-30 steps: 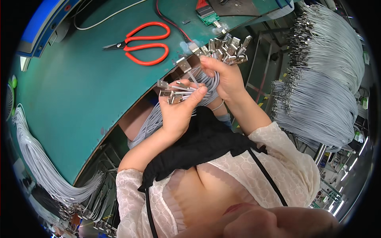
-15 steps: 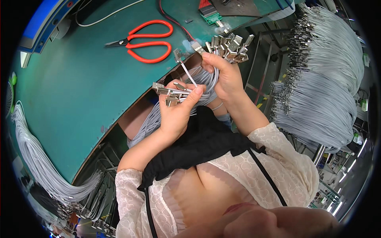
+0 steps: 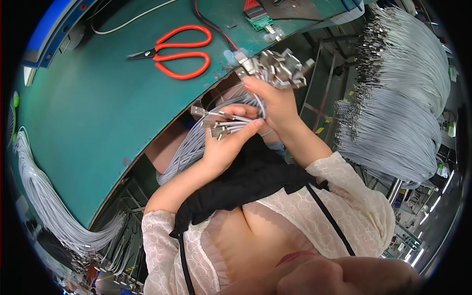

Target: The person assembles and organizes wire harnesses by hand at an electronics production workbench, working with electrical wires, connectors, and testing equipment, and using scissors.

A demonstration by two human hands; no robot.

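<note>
My right hand (image 3: 276,101) is closed round a thick bunch of grey USB cables, just off the bench's front edge. Their metal plugs (image 3: 281,69) fan out above the fingers, smeared by motion. A single plug (image 3: 241,73) shows beside my right thumb, close to a metal connector (image 3: 242,57) on a red and black lead. Lower and to the left, my left hand (image 3: 227,147) is closed on a smaller group of cables, with several plugs (image 3: 216,129) sticking out to the left. The grey cable lengths (image 3: 189,152) hang down across my lap.
Red-handled scissors (image 3: 183,51) lie on the green bench (image 3: 108,123). A green circuit board (image 3: 259,20) sits at the bench's far edge. Large cable bundles (image 3: 398,108) hang at the right, and another bundle (image 3: 44,187) drapes over the bench's left end.
The single plug has moved right, toward my right hand. My left hand has shifted slightly right and down. The bunch in my right hand has shifted and blurred.
</note>
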